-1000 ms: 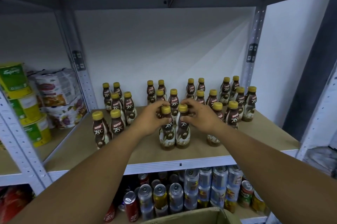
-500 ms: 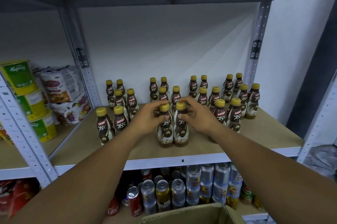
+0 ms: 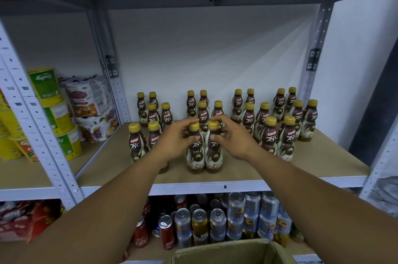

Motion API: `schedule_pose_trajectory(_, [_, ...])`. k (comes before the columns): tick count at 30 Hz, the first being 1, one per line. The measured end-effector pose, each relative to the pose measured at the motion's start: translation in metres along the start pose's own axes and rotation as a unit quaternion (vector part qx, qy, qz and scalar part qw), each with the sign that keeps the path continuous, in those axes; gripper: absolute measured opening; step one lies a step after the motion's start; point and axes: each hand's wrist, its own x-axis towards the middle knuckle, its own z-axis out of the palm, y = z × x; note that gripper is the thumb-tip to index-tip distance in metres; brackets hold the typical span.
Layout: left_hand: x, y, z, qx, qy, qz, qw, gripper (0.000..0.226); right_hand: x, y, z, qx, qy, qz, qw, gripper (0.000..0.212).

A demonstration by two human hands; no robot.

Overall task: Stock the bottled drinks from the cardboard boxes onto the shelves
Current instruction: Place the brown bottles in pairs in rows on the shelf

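Two front bottles (image 3: 196, 160) stand touching near the edge of the shelf (image 3: 323, 162), with more bottles (image 3: 269, 139) behind and on both sides. Cans (image 3: 200, 223) stand beneath it, and a cardboard box (image 3: 226, 250) sits before them.

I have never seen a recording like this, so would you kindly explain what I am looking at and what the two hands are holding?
No machine here: a person wears a camera on the head, so the one picture looks forward and down along both bare arms. The left hand grips the neck of the left bottle, and the right hand grips the right bottle beside it. Both stand upright at the front of a wooden shelf, among other bottles of the same brown drink with yellow caps. Cans fill the shelf below, a cardboard box shows at the bottom edge, and tubs and packets sit on the next shelf to the left.
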Motion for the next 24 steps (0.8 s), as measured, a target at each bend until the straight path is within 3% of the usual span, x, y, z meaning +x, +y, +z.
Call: schedule_pose_trajectory(24, [-0.002,-0.006,-0.003,0.01,0.015,-0.005,1.0,0.057,0.008,0.003,0.016,0.007,0.002,0.001,1.0,0.052])
